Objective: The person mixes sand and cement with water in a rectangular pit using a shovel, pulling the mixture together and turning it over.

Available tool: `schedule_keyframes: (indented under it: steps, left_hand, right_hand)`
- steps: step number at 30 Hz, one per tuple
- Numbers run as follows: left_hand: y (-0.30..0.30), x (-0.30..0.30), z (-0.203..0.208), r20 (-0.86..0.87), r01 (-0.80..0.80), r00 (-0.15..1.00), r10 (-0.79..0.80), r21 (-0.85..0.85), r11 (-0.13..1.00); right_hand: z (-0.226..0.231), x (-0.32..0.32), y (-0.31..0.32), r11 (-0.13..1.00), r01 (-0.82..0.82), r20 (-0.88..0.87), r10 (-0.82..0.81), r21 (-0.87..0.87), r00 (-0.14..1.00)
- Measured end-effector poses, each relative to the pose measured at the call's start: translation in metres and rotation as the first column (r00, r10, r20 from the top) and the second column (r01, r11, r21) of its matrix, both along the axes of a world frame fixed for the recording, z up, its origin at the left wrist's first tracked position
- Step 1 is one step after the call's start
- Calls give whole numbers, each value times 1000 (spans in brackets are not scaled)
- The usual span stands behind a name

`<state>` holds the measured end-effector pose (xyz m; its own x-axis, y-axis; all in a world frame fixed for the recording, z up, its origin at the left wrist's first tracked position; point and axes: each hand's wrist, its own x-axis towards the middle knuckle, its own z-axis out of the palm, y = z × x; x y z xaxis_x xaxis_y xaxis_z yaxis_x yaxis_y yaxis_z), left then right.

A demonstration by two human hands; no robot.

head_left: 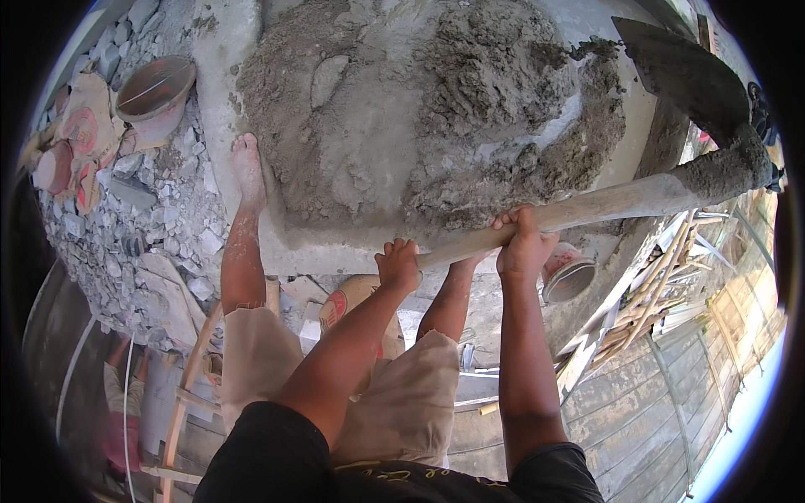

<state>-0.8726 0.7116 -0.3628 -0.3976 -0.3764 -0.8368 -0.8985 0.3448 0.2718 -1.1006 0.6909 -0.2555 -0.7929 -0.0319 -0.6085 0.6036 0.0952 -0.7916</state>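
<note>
Both my hands are closed round the wooden handle of a hoe [616, 201]. My left hand [398, 266] grips its butt end, and my right hand [527, 243] holds it farther up the shaft. The hoe slants up to the right. Its broad metal blade, caked with wet grey mortar, is raised at the far right, apart from the heap. In front of me a heap of grey mortar [495, 75] spreads over a pale concrete slab [220, 109]. The right side of the heap looks wetter and lumpier, with a whitish wet patch beside it.
My bare left foot stands on the slab's edge. Broken stone [168, 210] covers the left, where a bucket [157, 126] stands. Another bucket [570, 277] is below my right hand. Wooden sticks [654, 293] lie at right. A wooden ladder [180, 411] and another person [122, 419] are lower left.
</note>
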Motion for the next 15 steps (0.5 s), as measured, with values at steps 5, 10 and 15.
schedule_keyframes:
  steps: [5, 10, 15]
  left_hand:
    - [6, 26, 74, -267, -253, 901, 341, 317, 914]
    - [15, 77, 129, -126, -429, 846, 518, 416, 802]
    - [2, 99, 115, 192, -641, 753, 629, 430, 636]
  right_hand:
    - [29, 7, -9, 995, -73, 29, 75, -62, 997]
    - [-5, 52, -56, 910, -364, 201, 326, 196, 924]
    - [-120, 104, -80, 727, -563, 258, 501, 393, 826]
